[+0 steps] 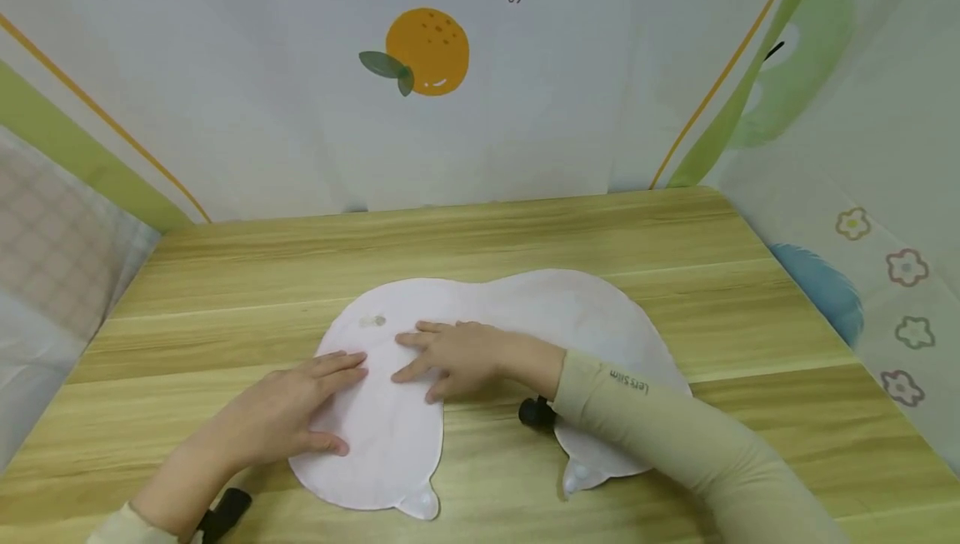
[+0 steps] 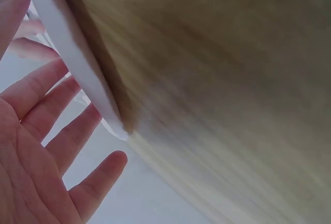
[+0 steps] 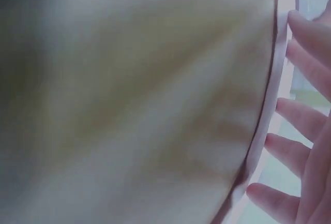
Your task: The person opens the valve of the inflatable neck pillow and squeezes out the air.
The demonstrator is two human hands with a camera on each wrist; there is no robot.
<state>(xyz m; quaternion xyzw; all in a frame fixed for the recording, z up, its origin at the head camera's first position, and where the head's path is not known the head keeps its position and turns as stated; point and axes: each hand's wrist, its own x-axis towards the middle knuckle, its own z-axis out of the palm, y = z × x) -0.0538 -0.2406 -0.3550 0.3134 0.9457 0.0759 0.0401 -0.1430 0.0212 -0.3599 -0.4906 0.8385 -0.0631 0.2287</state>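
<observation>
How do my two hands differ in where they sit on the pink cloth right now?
The left hand lies on the left edge of the pink cloth, partly over the wooden table; the right hand lies farther in, near the cloth's middle. The left hand's fingers point right, the right hand's point left. The right arm crosses over the cloth; the left does not. Both lie flat with straight fingers.
</observation>
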